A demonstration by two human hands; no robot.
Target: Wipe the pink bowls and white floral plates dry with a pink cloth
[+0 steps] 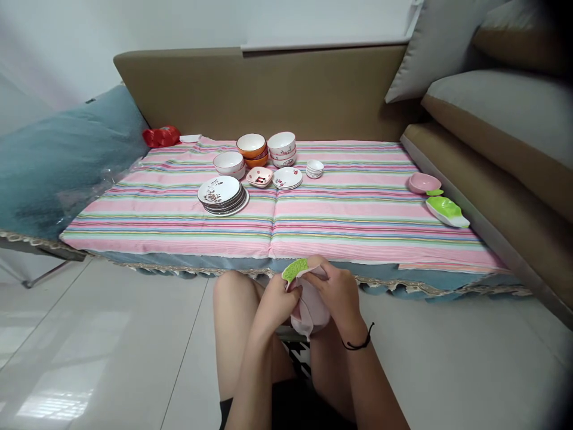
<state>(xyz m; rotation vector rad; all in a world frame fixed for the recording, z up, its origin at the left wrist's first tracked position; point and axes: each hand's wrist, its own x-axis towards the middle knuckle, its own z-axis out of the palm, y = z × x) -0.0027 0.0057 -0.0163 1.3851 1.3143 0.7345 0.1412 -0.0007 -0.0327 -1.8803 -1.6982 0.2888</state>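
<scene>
Over my lap, my left hand (278, 300) is closed on a small dish (294, 270), of which a textured green part with a pale rim shows. A pale pink cloth (314, 307) hangs between my hands and hides the rest of that dish. Pinched in the fingers of my right hand (338, 289) is the upper edge of the cloth, against the dish. Beyond them, on a striped cloth (224, 242), stand a stack of plates (220, 191), white bowls (282, 143), orange-sided bowls (251, 145) and a square dish (259, 176).
Small plates (287, 177) and tiny bowls (315, 167) stand near the middle. At the right are a pink bowl (424, 183) and a green leaf-shaped dish (446, 210). A red bag (161, 136) lies at the back left. Cushions (505, 113) are piled at the right.
</scene>
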